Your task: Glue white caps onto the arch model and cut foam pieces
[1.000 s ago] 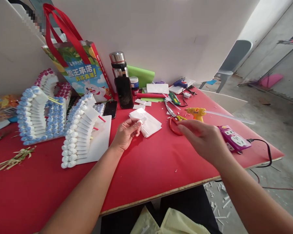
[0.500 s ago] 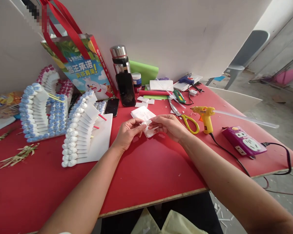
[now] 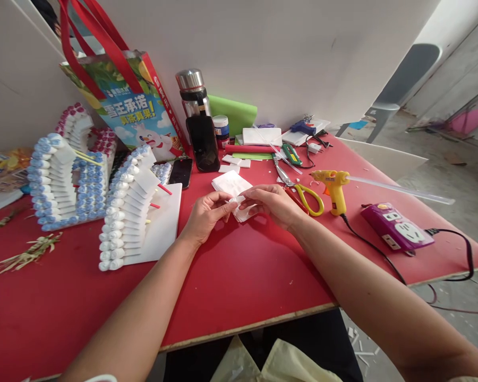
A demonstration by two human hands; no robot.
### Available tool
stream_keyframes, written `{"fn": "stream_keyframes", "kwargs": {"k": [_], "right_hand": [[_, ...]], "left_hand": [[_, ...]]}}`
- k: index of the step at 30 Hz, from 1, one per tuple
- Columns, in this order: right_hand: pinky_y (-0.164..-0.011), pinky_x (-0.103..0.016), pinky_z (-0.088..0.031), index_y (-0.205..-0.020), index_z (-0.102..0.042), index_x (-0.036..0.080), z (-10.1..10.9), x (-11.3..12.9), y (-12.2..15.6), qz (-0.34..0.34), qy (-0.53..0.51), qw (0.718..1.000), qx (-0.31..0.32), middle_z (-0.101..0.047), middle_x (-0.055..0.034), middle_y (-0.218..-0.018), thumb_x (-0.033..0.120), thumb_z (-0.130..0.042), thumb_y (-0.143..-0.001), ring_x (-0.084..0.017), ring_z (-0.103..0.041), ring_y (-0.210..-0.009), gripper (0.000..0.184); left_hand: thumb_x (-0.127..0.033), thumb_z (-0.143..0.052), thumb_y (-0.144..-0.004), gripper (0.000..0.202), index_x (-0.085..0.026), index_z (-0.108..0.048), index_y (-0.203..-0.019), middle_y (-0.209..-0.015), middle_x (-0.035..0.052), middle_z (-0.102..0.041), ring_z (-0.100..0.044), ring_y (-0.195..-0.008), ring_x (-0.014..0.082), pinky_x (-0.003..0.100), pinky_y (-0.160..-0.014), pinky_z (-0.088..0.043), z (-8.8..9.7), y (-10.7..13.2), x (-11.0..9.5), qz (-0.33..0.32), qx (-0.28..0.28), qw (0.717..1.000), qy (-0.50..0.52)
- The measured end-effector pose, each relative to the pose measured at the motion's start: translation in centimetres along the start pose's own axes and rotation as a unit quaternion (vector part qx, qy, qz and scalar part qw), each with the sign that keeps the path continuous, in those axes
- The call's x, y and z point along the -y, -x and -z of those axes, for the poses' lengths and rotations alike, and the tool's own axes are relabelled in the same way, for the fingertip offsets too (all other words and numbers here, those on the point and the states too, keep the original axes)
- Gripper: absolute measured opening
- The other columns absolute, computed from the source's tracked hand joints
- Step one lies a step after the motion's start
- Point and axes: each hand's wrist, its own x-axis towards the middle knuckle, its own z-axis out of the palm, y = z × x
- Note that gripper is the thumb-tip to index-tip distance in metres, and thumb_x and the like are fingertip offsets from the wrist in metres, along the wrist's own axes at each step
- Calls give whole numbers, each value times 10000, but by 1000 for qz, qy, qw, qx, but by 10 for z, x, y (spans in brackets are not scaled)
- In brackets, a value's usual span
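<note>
Both hands meet over the red table (image 3: 239, 286), pinching one small piece of white tissue paper (image 3: 237, 200) between them. Thumb and forefinger of my left hand (image 3: 207, 215) grip its left side. My right hand (image 3: 274, 204) has its fingertips closed on the right side. Just behind and under them lies a stack of white tissue paper sheets (image 3: 229, 182), partly covered by the hands. To the left stands a curved white craft piece (image 3: 129, 212) edged with rolled white and pale blue paper buds, on a white board (image 3: 165, 233).
Yellow-handled scissors (image 3: 308, 199), a yellow glue gun (image 3: 332, 188) and a purple power strip (image 3: 398, 228) lie right, with trailing cords. A phone (image 3: 203, 143) leans on a steel flask (image 3: 190, 87) behind. A blue-white paper craft (image 3: 56, 183) and a printed bag (image 3: 139, 106) stand left.
My fingers have shifted slightly on the small tissue piece, and a little more of it shows between them. The whole view has moved a little; the objects on the table stay put.
</note>
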Motion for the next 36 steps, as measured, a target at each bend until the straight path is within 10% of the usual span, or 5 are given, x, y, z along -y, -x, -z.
{"fn": "stream_keyframes", "kwargs": {"k": [36], "right_hand": [[-716,-281,-515,-846,-794,150,-9,8,8,68,93,993,18,-705,-58,-768,223,-586,-731,-188,-643,-782,248]], "left_hand": [[-369,-808,-744,259,-159,-689,-838,-693,15,-653,-540,-569,114,264,-608,-439,0,0,-4,-20,-5,999,-26]]}}
